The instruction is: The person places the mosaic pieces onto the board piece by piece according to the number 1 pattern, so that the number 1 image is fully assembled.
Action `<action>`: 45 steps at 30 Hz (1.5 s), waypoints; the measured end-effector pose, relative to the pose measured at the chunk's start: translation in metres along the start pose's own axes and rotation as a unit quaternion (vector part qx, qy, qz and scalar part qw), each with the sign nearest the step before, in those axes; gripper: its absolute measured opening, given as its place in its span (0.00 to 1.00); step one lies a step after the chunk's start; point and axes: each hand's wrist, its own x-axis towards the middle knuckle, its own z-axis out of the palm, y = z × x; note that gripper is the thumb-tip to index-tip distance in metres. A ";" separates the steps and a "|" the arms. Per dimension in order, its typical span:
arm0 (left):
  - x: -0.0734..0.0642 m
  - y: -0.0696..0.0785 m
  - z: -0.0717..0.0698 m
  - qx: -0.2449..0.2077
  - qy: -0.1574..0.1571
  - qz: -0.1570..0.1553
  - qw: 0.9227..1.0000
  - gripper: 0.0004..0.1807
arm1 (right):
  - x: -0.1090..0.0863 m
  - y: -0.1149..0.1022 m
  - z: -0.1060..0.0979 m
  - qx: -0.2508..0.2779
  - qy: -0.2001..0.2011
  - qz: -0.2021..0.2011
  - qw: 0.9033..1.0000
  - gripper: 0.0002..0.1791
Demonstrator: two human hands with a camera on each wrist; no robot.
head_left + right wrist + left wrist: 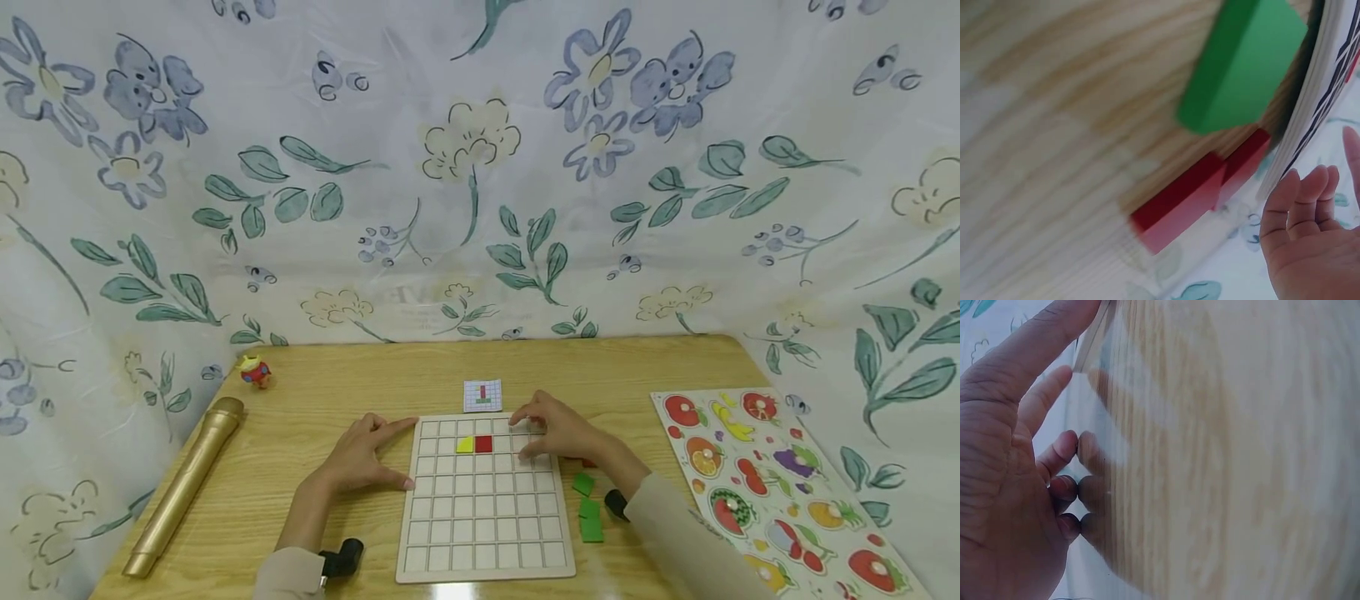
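A pale square board (472, 508) with a printed grid lies on the wooden table. Side by side in its second row sit a yellow tile (465, 445) and a red tile (483, 444). My left hand (360, 454) touches the board's left edge, thumb and index finger spread apart. Over the upper right squares is my right hand (558, 429), fingers bent and thumb apart, with nothing visible between them. Just beyond the board lies a small card (471, 400) with a coloured grid pattern. Loose green tiles (591, 531) and red tiles (1179, 203) lie right of the board.
On the right lies a fruit-picture puzzle board (705, 492), partly behind the right sleeve. A gold microphone (183, 492) lies along the table's left side, with a small red and yellow toy (256, 372) beyond it. Floral cloth (465, 275) hangs behind the table (375, 375).
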 end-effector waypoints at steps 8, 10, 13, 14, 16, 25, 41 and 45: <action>0.000 0.000 0.000 -0.003 -0.002 -0.005 1.000 0.55 | -0.012 0.010 -0.009 0.010 0.006 -0.017 1.000 0.23; 0.000 0.000 0.000 -0.004 -0.002 -0.005 1.000 0.55 | -0.015 0.014 -0.011 0.012 0.009 -0.018 1.000 0.23; 0.000 0.000 0.000 -0.003 -0.002 -0.002 1.000 0.55 | -0.021 0.016 -0.014 0.007 0.011 -0.015 1.000 0.23; 0.000 0.000 0.000 -0.003 -0.002 -0.001 1.000 0.55 | -0.023 0.017 -0.015 0.006 0.011 -0.015 1.000 0.23; -0.001 0.000 0.000 -0.003 -0.001 0.001 1.000 0.55 | -0.027 0.020 -0.016 0.002 0.012 -0.016 1.000 0.23; -0.001 -0.001 0.000 -0.003 0.001 0.007 1.000 0.54 | -0.039 0.034 -0.023 -0.016 0.017 -0.013 1.000 0.22; 0.000 -0.002 0.001 -0.002 -0.001 0.004 1.000 0.55 | -0.051 0.043 -0.031 -0.036 0.020 -0.006 0.999 0.20; 0.000 -0.001 0.001 -0.003 0.000 0.006 1.000 0.55 | -0.052 0.043 -0.031 -0.052 0.021 -0.005 0.998 0.18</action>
